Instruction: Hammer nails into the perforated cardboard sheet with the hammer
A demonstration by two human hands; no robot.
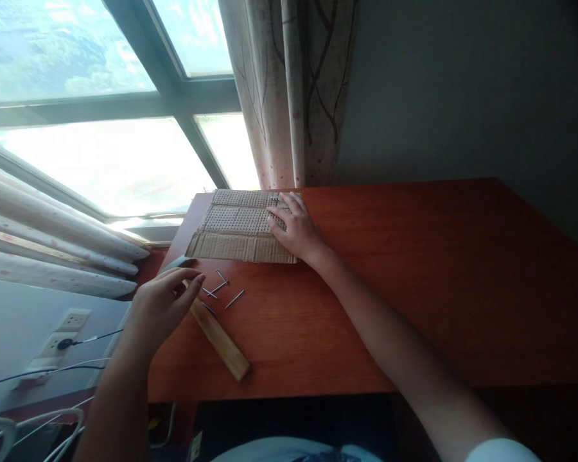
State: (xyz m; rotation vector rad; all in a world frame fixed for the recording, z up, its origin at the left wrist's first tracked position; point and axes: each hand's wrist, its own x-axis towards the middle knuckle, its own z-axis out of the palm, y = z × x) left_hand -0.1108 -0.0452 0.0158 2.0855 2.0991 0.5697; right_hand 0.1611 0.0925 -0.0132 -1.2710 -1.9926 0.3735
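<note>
My right hand (296, 228) rests with fingers spread on the right end of a flat cardboard sheet (236, 221), which is creased and covered with rows of small dark holes. Above the desk's left part is my left hand (166, 298), its thumb and forefinger tips brought together; whatever is between them is too small to make out. Beside and partly behind that hand lies a wooden handle (221, 343), and a grey metal piece (178, 263) shows beyond the fingers; whether they join is hidden. Several loose nails (235, 299) lie between the left hand and the cardboard.
The reddish-brown desk (414, 269) stretches to the right, its front edge close to my body. Left of it are wall sockets (60, 337) with plugged-in cables (87, 340). A bright window (101, 160) and curtains (289, 96) stand behind.
</note>
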